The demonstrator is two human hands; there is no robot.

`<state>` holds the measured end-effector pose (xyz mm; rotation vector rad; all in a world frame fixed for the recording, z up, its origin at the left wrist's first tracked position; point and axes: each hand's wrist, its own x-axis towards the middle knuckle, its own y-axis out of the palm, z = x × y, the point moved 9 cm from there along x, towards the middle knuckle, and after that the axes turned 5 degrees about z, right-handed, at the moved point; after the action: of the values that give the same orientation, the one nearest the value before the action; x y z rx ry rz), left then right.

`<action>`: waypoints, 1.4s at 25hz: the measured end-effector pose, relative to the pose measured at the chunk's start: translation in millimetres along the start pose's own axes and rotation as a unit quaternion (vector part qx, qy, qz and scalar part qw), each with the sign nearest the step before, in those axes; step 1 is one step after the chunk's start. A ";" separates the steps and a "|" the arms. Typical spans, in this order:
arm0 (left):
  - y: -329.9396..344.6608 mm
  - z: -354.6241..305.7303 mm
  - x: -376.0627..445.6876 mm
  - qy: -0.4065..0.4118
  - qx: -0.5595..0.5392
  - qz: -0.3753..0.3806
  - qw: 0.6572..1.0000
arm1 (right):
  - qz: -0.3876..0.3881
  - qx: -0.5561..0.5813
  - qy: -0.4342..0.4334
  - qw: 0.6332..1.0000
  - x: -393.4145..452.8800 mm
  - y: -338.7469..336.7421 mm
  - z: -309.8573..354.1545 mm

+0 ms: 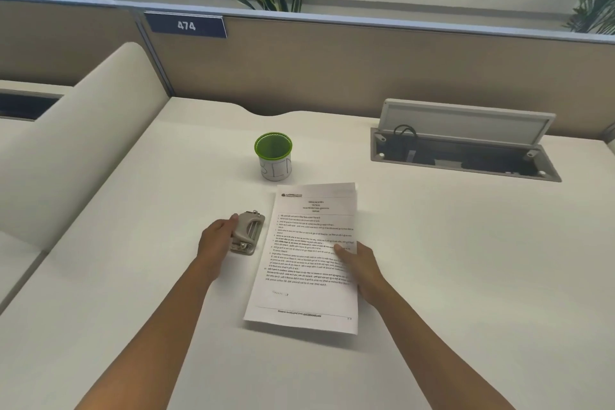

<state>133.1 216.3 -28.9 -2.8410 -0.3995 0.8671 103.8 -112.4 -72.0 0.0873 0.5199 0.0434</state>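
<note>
A thin stack of printed white sheets (pixel 309 256) lies on the white desk (pixel 466 260), its right edge slightly lifted. My right hand (pixel 361 268) holds that right edge, thumb on top of the print and fingers under the paper. Just left of the sheets sits a beige metal hole punch (pixel 247 232). My left hand (pixel 218 240) grips the punch from its left side, thumb on the top near the handle.
A green-rimmed cup (pixel 273 156) with handwriting on its white wrap stands behind the sheets. An open cable hatch (pixel 466 146) with its lid raised is sunk in the desk at the back right. A beige partition (pixel 332 70) labelled 474 closes the back; a rounded divider (pixel 83 140) bounds the left.
</note>
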 end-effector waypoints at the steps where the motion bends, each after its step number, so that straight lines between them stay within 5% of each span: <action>1: -1.5 1.1 1.6 0.001 -0.003 0.004 1.000 | 0.004 -0.007 0.001 1.000 1.9 5.2 -0.7; 35: -5.9 -1.0 -1.2 -0.015 -0.014 0.064 0.998 | -0.042 -0.060 -0.009 0.997 19.1 43.6 10.9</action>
<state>131.5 221.6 -26.1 -2.9079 -0.2378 0.9359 124.9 -68.5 -67.8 -0.0517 0.5013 -0.0078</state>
